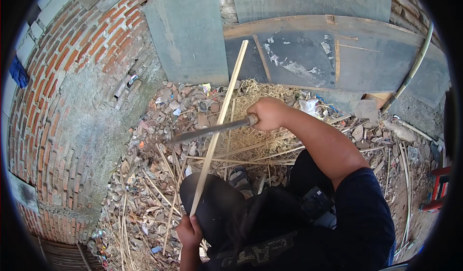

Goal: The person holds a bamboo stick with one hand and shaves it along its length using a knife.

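My right hand [269, 114] is closed around the handle of a machete [212, 130], whose long dark blade points left. The blade crosses a pale bamboo strip [220, 121] around its middle; whether the two touch, I cannot tell. My left hand [189, 231] grips the lower end of that strip beside my left knee. From there the strip slants up and away over my knee, its far end standing free in front of the grey panels. Curly bamboo shavings [258, 143] are heaped on the ground beneath my right hand.
Rubble and litter [166, 102] cover the ground, with several loose bamboo strips [154, 189] at the left and more at the right [406, 189]. A brick wall [62, 102] rises on the left. Grey panels [188, 34] stand ahead, and a pole [410, 73] leans at the right.
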Demonstrator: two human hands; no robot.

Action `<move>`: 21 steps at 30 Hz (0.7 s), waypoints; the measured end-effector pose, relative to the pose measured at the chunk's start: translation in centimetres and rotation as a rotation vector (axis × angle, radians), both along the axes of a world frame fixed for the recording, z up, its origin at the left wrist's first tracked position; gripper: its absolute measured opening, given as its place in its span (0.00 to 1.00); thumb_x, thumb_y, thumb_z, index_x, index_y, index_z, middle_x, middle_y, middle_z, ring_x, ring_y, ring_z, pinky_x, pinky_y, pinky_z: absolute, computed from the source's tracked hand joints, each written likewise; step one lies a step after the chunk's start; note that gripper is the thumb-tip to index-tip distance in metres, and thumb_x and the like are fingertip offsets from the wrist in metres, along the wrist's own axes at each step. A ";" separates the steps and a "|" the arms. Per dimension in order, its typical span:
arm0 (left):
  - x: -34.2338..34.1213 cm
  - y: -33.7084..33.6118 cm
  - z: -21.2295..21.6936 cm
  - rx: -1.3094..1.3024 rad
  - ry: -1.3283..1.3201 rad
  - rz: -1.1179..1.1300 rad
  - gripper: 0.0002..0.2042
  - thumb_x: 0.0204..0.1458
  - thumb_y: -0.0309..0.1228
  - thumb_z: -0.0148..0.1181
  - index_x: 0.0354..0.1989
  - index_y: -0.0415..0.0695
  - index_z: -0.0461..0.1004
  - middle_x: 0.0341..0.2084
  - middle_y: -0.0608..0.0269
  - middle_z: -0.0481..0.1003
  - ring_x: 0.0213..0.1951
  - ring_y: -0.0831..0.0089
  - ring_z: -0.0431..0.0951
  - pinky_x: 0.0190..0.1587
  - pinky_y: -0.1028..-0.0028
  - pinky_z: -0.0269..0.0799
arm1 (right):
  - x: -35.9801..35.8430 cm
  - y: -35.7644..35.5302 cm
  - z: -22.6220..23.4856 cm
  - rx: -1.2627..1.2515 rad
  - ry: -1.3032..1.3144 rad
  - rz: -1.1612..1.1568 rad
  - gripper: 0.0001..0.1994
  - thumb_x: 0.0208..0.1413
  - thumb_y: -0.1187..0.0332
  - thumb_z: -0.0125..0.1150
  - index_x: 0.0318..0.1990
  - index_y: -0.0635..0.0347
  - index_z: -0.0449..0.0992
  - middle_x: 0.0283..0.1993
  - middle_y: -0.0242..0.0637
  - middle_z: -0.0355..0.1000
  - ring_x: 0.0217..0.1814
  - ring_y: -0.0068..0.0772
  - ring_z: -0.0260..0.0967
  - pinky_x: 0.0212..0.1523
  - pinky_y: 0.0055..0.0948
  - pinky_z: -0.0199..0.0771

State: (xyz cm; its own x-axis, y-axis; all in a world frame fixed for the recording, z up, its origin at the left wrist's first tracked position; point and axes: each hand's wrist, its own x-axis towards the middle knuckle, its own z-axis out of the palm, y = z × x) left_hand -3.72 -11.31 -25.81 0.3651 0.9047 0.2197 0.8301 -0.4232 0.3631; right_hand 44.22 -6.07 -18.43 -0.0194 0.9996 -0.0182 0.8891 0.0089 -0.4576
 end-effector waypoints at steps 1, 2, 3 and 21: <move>0.1 0.1 0.0 0.002 -0.001 -0.003 0.18 0.64 0.39 0.50 0.24 0.41 0.65 0.13 0.44 0.69 0.19 0.39 0.72 0.22 0.50 0.65 | 0.4 0.4 -0.6 0.002 -0.001 -0.003 0.10 0.45 0.62 0.65 0.35 0.50 0.82 0.34 0.42 0.79 0.42 0.49 0.78 0.43 0.48 0.77; 0.2 0.0 0.0 0.005 -0.002 0.011 0.18 0.64 0.39 0.50 0.24 0.41 0.65 0.13 0.43 0.69 0.19 0.39 0.72 0.22 0.50 0.65 | 0.8 0.7 -1.2 0.015 -0.007 -0.061 0.10 0.45 0.62 0.64 0.36 0.50 0.82 0.34 0.42 0.79 0.42 0.49 0.78 0.44 0.48 0.78; 0.4 0.0 0.0 0.008 -0.003 0.024 0.18 0.64 0.39 0.50 0.24 0.41 0.65 0.13 0.43 0.69 0.19 0.39 0.72 0.22 0.49 0.65 | 1.3 0.8 -1.7 0.028 -0.013 -0.120 0.11 0.45 0.62 0.64 0.37 0.49 0.82 0.34 0.42 0.79 0.42 0.49 0.78 0.44 0.48 0.78; 0.4 0.1 0.0 0.053 0.030 0.050 0.18 0.64 0.38 0.51 0.24 0.41 0.65 0.13 0.44 0.69 0.18 0.40 0.73 0.21 0.49 0.65 | 1.5 1.6 -3.0 -0.013 0.078 -0.132 0.14 0.49 0.59 0.63 0.38 0.57 0.81 0.37 0.45 0.79 0.42 0.50 0.78 0.45 0.46 0.78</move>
State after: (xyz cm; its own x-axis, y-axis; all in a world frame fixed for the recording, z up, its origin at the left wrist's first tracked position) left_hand -3.36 -11.19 -25.78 0.3264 0.9094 0.2579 0.8609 -0.3986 0.3161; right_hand 45.73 -4.43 -21.45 0.1100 0.9933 -0.0343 0.8441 -0.1116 -0.5245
